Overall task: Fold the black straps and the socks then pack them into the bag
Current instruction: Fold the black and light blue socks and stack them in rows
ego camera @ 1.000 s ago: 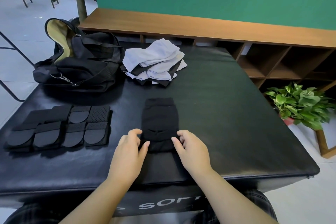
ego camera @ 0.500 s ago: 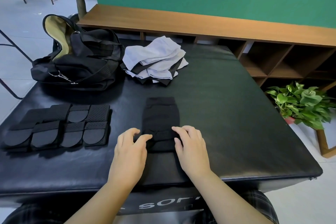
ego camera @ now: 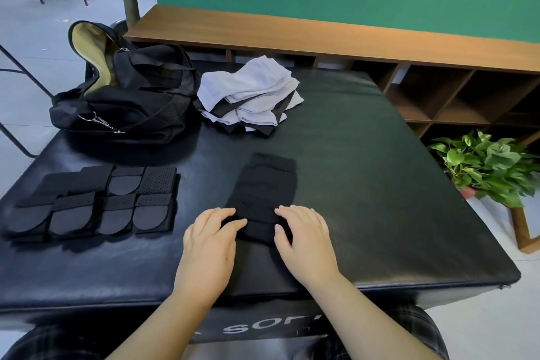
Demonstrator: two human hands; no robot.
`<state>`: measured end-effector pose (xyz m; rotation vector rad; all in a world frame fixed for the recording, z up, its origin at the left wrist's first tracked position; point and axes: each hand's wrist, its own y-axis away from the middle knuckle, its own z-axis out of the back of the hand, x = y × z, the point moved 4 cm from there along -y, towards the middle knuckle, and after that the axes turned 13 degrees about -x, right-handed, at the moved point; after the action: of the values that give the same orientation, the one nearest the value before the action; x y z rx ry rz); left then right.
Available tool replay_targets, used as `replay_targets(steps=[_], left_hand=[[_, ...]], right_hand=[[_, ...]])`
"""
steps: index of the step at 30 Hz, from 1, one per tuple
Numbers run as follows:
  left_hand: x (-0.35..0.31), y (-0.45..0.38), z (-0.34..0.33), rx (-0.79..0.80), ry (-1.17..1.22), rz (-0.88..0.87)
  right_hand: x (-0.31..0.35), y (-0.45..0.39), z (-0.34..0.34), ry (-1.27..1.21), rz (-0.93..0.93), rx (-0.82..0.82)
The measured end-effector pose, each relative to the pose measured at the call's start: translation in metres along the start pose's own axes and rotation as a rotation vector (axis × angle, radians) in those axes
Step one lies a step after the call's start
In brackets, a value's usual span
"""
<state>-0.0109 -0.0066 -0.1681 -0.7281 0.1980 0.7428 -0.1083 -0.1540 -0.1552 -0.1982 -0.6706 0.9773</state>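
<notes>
1. Hands were seen lower centre of the frame, moved inward from where they had been placed a second earlier: the left hand [ego camera: 209,238] and the right hand [ego camera: 304,238] were laid over the near end of the black sock [ego camera: 263,193], fingers fairly straight and slightly spread, pressed down rather than pinched. Whether any cloth was caught under the fingertips could not be told.
2. Fingers that had been curled at the sock's near edge were flattened onto it, and the sock itself was left where it lay, stretched toward the centre of the black padded table [ego camera: 380,184].
3. Pressing was judged to mark the smoothing or creasing of a fold in progress, with the sock not yet fully folded.
4. Folded black straps [ego camera: 96,202] were lined up at lower left, apparently finished.
5. Remaining socks, a white and black pile [ego camera: 251,93], were left unfolded at upper centre, just beside the open black bag [ego camera: 128,96] at upper left.
6. Packing was judged not to have begun.
</notes>
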Motion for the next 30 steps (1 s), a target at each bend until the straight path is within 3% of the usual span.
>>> replay_targets(steps=[5, 10, 14, 16, 21, 25, 30], left_hand=[[-0.005, -0.008, 0.003, 0.136, -0.039, 0.199], [-0.005, -0.019, -0.003, 0.259, -0.134, 0.205], [-0.006, -0.021, -0.001, 0.185, -0.038, 0.174], [-0.007, -0.018, 0.000, 0.117, 0.000, 0.067], [-0.013, -0.011, 0.004, -0.019, 0.046, -0.143], [-0.008, -0.010, -0.001, -0.012, 0.017, -0.109], [-0.004, -0.013, -0.004, 0.001, 0.018, 0.002]], right_hand=[[0.005, 0.003, 0.005, -0.070, 0.121, -0.048], [0.007, 0.007, 0.004, -0.169, 0.220, 0.012], [0.000, 0.001, 0.007, -0.183, 0.106, -0.108], [-0.005, -0.002, 0.008, -0.145, 0.039, -0.143], [-0.021, -0.014, 0.007, 0.008, -0.112, -0.011], [-0.030, -0.017, 0.004, 0.075, -0.173, 0.067], [-0.025, -0.011, 0.006, 0.039, -0.149, -0.044]])
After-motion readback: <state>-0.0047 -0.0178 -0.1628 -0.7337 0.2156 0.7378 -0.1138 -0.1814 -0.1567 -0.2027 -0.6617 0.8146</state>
